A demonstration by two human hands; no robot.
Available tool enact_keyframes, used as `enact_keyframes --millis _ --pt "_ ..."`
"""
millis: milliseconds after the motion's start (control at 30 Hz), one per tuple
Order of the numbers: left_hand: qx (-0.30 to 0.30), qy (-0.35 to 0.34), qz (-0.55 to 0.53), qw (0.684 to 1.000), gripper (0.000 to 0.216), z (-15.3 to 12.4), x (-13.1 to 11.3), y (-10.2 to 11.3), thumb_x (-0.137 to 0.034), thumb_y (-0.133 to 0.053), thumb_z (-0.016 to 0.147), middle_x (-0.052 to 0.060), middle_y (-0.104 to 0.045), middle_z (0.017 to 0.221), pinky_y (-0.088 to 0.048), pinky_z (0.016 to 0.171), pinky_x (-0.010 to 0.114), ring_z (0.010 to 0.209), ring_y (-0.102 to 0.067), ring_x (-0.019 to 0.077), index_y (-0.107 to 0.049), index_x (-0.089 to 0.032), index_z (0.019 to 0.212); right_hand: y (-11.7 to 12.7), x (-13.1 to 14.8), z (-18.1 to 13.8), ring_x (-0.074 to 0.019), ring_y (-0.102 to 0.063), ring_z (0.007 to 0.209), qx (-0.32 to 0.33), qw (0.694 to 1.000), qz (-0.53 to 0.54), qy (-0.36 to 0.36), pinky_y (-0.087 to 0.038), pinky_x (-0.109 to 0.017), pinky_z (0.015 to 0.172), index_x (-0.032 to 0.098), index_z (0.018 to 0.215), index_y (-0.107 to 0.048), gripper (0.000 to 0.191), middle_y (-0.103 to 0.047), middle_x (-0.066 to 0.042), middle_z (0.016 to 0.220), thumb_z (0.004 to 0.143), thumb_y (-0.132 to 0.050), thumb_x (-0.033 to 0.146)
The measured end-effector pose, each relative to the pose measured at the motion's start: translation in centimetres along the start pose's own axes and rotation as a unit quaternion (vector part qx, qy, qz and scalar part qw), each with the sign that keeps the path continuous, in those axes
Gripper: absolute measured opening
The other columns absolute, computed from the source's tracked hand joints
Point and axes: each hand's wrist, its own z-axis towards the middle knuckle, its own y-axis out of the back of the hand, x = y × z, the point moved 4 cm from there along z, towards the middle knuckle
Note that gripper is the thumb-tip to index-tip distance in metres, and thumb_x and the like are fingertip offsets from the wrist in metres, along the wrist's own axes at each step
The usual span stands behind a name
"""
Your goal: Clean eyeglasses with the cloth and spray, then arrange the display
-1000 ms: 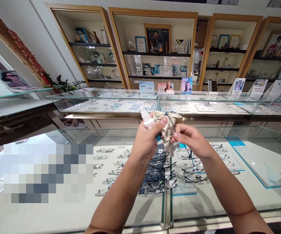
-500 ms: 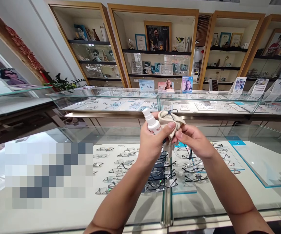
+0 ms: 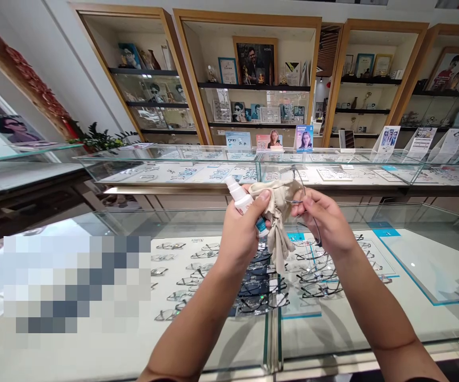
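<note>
My left hand (image 3: 240,231) is closed around a small white spray bottle (image 3: 242,200), tilted to the left, and also grips a crumpled beige cloth (image 3: 280,220) under the thumb. The cloth hangs down between both hands over the counter. My right hand (image 3: 330,223) pinches a pair of thin-framed eyeglasses (image 3: 319,240) with fingertips and thumb; dark temples stick out above and below the fingers. Part of the eyeglasses is hidden behind the cloth and the fingers.
Below my hands is a glass display counter (image 3: 229,350) with rows of eyeglasses (image 3: 320,289) inside. A second glass case (image 3: 197,187) runs behind it, with cards (image 3: 304,139) standing on top. Wooden shelves (image 3: 249,13) line the back wall.
My right hand has moved slightly right and turned, drawing the eyeglasses partly out of the cloth. The cloth now hangs lower and looser. My left hand has shifted a little left with the bottle.
</note>
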Motion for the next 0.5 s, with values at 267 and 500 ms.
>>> enact_keyframes --millis 267,500 --pt "-0.008 -0.071 0.056 0.996 0.042 -1.7 -2.3 0.9 -0.048 -0.092 0.075 -0.005 -0.06 0.068 -0.042 0.043 0.019 0.052 -0.052 0.0079 -0.062 -0.022 0.088 1.0 1.0 -0.2 -0.0199 -0.059 0.085 -0.037 0.999 0.01 0.007 -0.052 -0.036 0.084 0.025 0.076 -0.061 0.026 -0.061 -0.003 0.083 0.087 -0.074 0.045" --pt "-0.147 -0.136 0.152 0.968 0.04 -3.8 -6.1 7.0 -0.047 -0.091 0.075 -0.003 -0.062 0.074 -0.045 0.052 0.023 0.059 -0.055 0.0105 -0.063 -0.024 0.091 1.4 2.2 -0.6 -0.0188 -0.061 0.085 -0.041 0.998 -0.031 0.033 -0.054 -0.034 0.081 0.025 0.075 -0.062 0.021 -0.059 -0.003 0.083 0.086 -0.075 0.038"
